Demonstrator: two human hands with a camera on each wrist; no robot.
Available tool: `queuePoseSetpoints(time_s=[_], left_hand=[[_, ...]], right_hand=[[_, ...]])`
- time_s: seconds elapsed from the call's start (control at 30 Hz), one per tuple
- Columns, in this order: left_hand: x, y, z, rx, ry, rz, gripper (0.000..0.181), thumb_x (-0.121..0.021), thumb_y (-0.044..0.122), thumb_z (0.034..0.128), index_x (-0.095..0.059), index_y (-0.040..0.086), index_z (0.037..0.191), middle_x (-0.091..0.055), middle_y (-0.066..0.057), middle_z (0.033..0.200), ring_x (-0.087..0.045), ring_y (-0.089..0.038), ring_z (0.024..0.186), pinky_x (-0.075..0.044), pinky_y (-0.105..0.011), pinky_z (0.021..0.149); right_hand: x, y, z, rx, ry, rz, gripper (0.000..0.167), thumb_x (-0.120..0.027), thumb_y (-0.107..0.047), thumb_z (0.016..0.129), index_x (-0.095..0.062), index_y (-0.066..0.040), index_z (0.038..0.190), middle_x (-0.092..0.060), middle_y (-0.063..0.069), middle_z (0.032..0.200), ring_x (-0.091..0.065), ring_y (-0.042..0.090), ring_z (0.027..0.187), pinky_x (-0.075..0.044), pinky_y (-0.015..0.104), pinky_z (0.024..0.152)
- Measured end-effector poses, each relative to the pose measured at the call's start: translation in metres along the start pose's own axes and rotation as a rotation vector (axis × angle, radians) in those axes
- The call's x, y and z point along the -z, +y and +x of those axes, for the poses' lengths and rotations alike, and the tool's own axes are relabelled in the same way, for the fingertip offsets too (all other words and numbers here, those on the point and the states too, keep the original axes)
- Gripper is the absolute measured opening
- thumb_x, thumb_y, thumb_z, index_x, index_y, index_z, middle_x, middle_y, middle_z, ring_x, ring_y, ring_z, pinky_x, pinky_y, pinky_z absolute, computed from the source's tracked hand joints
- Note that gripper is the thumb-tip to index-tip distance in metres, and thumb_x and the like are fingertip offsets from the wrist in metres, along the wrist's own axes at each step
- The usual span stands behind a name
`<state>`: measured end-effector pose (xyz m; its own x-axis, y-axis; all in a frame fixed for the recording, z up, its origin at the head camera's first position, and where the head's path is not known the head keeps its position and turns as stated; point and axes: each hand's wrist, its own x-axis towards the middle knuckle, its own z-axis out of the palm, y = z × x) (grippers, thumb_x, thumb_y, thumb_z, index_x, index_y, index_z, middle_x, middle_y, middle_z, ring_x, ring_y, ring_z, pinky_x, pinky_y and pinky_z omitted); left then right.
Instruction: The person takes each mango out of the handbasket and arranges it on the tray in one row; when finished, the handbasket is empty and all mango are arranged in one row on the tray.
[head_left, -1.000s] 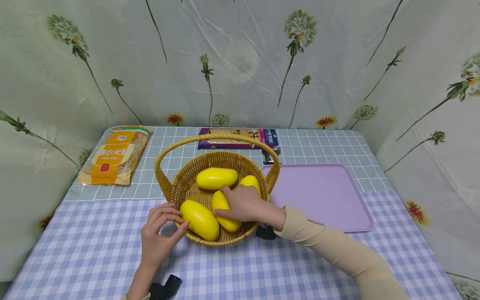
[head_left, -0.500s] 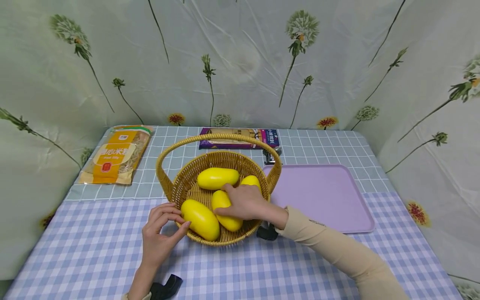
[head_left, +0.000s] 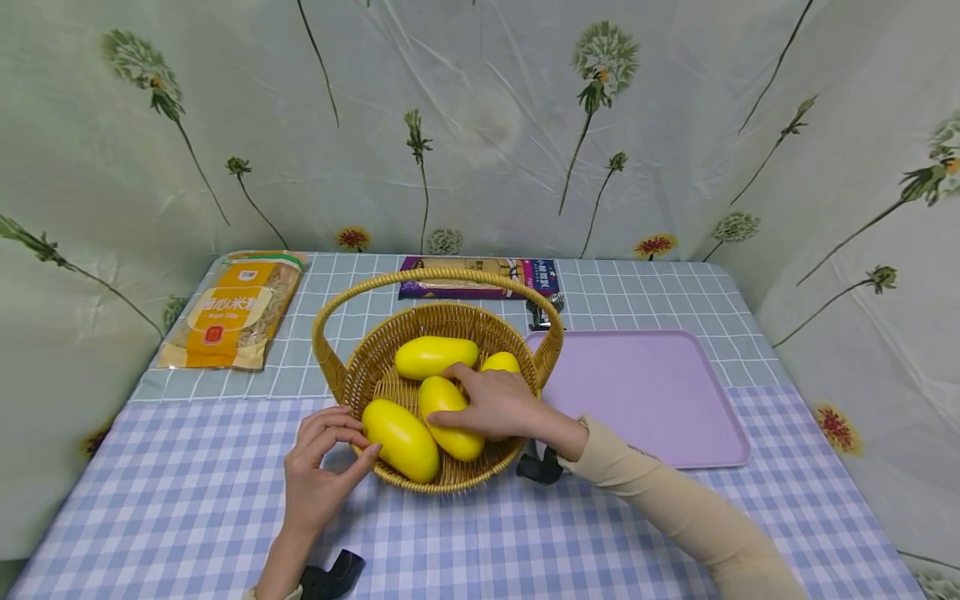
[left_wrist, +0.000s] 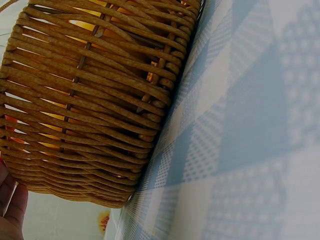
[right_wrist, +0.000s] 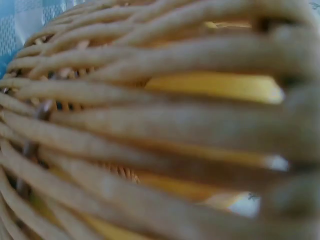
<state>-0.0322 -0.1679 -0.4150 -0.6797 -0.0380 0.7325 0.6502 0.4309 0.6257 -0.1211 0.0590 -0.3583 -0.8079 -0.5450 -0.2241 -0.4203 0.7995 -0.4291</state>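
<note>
Several smooth yellow mangoes lie in a round wicker basket [head_left: 457,481] with a tall arched handle. My right hand [head_left: 498,404] reaches over the right side and grips the middle mango [head_left: 442,404] between thumb and fingers. Another mango [head_left: 501,362] behind that hand is partly covered. Farther back lies a mango [head_left: 435,357] on its side, and at the front left a mango [head_left: 400,440] leans by the rim. My left hand [head_left: 322,458] holds the basket's left rim with fingertips and thumb. Woven strands fill the right wrist view, where the right hand is hidden.
A lilac tray [head_left: 637,400] stands right of the basket. Behind it lie a purple-edged noodle packet [head_left: 480,277] and a small black packet [head_left: 542,312]. An orange-labelled bag of rice noodles [head_left: 232,312] is at the back left. The checked tablecloth [head_left: 435,550] spreads in front.
The middle mango has shifted slightly up and left in the right hand's grip, and the right wrist has moved a little to the right. The left hand stays on the rim.
</note>
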Motion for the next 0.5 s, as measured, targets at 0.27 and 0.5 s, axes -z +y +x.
queuePoseSetpoints(time_s=[0.27, 0.5], left_hand=[[-0.0003, -0.0012, -0.0006, 0.005, 0.0, -0.005, 0.016, -0.08, 0.001, 0.0691, -0.064, 0.002, 0.07, -0.062, -0.019, 0.082, -0.053, -0.038, 0.096, -0.039, -0.03, 0.098], [-0.0004, -0.0016, -0.0006, -0.002, 0.001, -0.006, 0.016, -0.079, 0.004, 0.0708, -0.064, 0.001, 0.07, -0.061, -0.02, 0.082, -0.053, -0.037, 0.096, -0.039, -0.031, 0.098]], right_hand=[[-0.0005, 0.0053, -0.003, 0.012, 0.038, 0.159, 0.072, -0.061, -0.063, 0.08, -0.047, -0.021, 0.137, -0.063, -0.004, 0.1, -0.056, 0.012, 0.081, -0.046, 0.03, 0.07], [-0.0007, 0.0098, -0.0065, 0.044, 0.07, 0.328, 0.071, -0.064, -0.058, 0.08, -0.045, -0.021, 0.137, -0.06, -0.001, 0.104, -0.056, 0.011, 0.082, -0.049, 0.028, 0.071]])
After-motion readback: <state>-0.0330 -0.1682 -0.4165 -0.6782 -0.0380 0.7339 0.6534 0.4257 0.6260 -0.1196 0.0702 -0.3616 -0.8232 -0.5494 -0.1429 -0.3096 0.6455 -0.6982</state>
